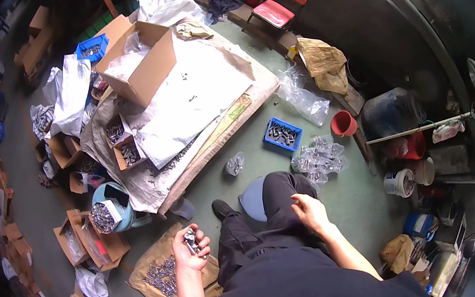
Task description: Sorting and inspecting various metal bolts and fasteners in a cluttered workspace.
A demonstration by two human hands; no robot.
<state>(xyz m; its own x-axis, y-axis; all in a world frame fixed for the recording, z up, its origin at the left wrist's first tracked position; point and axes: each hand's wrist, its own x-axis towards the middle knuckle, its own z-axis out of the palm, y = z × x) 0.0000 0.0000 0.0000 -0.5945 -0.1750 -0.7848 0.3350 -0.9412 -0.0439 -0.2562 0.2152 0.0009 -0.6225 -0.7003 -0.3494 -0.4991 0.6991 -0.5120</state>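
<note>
- Workshop, green-grey floor, cartons and sacks about; landmark: one broad low table draped in white and beige sheeting [209, 85].
- Left hand [183, 256]: palm up, fingers curled around a few small, shiny, silver-coloured metal parts [191, 240]; position, just out from the table's near corner, on the person's side.
- Right hand [309, 211]: beside the right thigh, farther from the table than the thigh's knee end; fingers loosely bent, no part visible in them. Whether the fingertips pinch something cannot be told.
- Brown, creased, paper-like sheet [164, 244]: on the floor off the table's near corner, bearing a spread of small metal pieces; the left hand is over its edge.
- Blue rectangular plastic tray [280, 147]: on the floor beyond the table's right-hand edge, holding dark metal pieces.
- Clear plastic bags with shiny contents [320, 157]: clustered farther from the table than the tray.
- Handling note, by judgement: the parts look smooth and liable to slide; a cupped palm, kept level, should retain them.
- Further note, by judgement: parts are best taken singly by the right fingertips, both hands brought close together over the sheet, so any dropped part lands among its like.
</note>
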